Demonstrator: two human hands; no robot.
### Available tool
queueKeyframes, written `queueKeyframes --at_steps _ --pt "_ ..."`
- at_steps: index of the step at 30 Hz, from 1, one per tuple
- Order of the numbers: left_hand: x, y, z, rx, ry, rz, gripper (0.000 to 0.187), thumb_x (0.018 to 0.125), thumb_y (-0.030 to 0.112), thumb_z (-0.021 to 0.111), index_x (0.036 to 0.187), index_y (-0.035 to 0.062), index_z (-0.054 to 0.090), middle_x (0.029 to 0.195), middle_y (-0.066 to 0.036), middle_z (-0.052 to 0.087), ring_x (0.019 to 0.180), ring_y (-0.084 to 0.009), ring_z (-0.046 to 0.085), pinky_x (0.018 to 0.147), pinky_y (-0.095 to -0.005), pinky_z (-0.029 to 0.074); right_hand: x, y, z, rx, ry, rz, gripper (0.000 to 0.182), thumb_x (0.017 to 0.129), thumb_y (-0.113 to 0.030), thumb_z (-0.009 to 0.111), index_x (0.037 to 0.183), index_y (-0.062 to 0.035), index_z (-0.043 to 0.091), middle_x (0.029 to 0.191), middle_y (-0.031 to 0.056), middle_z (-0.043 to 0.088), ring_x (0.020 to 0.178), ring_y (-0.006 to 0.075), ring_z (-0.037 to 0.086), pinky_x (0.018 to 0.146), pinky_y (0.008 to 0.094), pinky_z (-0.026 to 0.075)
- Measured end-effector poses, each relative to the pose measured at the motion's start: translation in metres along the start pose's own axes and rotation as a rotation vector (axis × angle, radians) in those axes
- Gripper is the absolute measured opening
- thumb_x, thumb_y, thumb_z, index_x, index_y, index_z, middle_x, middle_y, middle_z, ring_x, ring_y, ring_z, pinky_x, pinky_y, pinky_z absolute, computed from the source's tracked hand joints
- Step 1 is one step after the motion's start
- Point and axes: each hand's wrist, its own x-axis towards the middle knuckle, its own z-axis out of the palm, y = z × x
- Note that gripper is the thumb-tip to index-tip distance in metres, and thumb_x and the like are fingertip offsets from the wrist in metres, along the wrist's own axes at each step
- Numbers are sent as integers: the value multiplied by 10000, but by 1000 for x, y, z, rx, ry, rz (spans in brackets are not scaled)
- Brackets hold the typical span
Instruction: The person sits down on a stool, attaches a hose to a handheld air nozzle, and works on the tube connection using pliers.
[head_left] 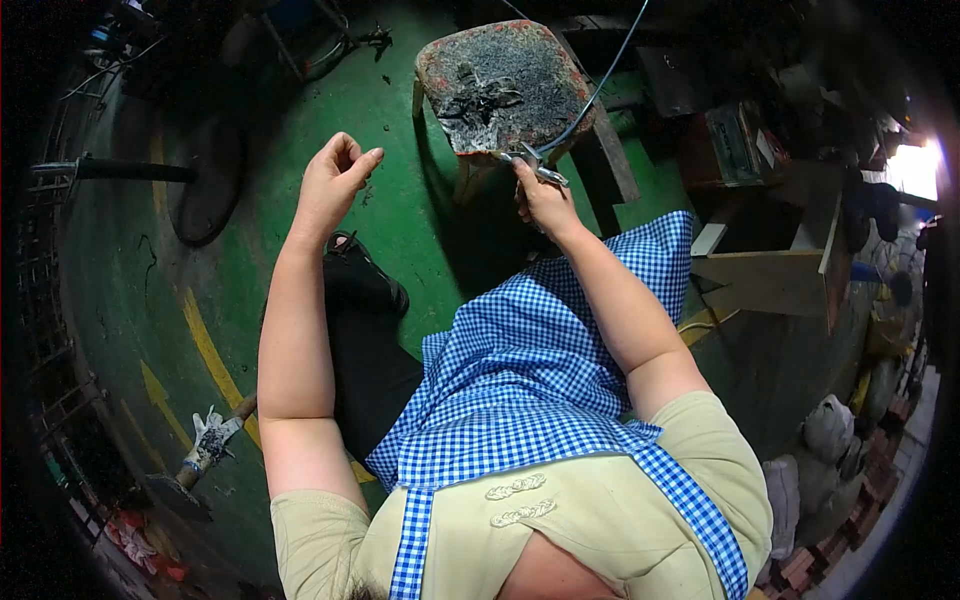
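Observation:
My right hand grips a metal tool, pliers or cutters as far as I can tell, whose jaws meet a thin blue-grey cable. The cable runs up and away over a worn stool topped with dark debris and wire scraps. My left hand is raised over the green floor left of the stool, fingers curled with thumb and fingertips pinched together; I cannot see anything in it. A blue checked apron covers my lap, and a black shoe shows below the left forearm.
The green floor carries yellow painted lines. A hammer-like tool with a white glove lies at lower left. A dark wheel or tyre lies left. Wooden boxes and machine parts crowd the right; bricks and sacks lie at lower right.

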Motion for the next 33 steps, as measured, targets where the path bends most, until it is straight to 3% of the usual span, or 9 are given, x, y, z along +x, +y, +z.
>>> queueKeyframes --at_steps 11,13,16,18,19,21,25,27,33 --pt "1 -1 -2 -24 3 16 352 835 270 702 712 70 440 644 36 438 594 -58 401 525 -236 351 -2 6 -4 24 14 51 456 884 -454 605 678 -47 607 586 23 544 506 116 516 476 287 416" --pt "-3 3 -4 79 19 19 349 840 264 696 707 70 439 634 35 436 587 -56 400 520 -233 341 -2 17 -3 22 27 -68 483 899 -506 543 747 -55 627 577 44 554 473 127 528 452 271 444" --pt "1 6 -4 143 12 68 339 854 239 681 695 71 433 620 32 438 575 -49 405 514 -226 326 -17 2 -12 68 -51 39 487 903 -523 527 891 -52 649 615 53 583 515 137 567 464 278 461" --pt "1 5 -2 51 4 63 334 861 225 673 694 69 429 620 31 442 570 -46 410 512 -221 324 -13 10 -13 110 -68 -13 496 938 -475 497 922 1 637 769 78 623 522 126 567 462 268 466" --pt "0 7 -1 56 1 62 335 863 222 671 693 69 426 619 32 439 570 -44 411 511 -220 325 -15 3 -15 127 -67 -36 500 942 -473 492 902 7 627 829 81 624 529 122 566 456 267 465" --pt "-1 10 1 34 -6 50 336 866 215 667 693 70 417 617 33 431 570 -44 413 509 -217 332 -8 9 -15 196 -27 -113 477 904 -507 539 840 -38 594 542 45 542 441 122 535 405 261 416" --pt "2 1 4 55 -18 51 331 874 211 660 701 76 411 615 31 431 565 -44 415 506 -211 337 -24 -26 -22 162 -30 -59 492 906 -501 549 735 -41 597 531 40 532 462 123 551 436 275 441" --pt "3 -1 6 63 -58 37 296 885 212 650 739 101 418 646 43 416 580 -46 409 525 -210 325 -11 -7 -10 174 13 -212 496 901 -474 572 677 -32 586 542 57 542 488 129 531 483 304 439" --pt "0 -5 18 74 -71 69 290 872 166 654 727 87 416 616 25 442 542 -44 421 491 -209 338 -23 -21 -14 107 54 -314 431 882 -410 610 694 -22 605 602 110 562 549 184 509 546 363 416"
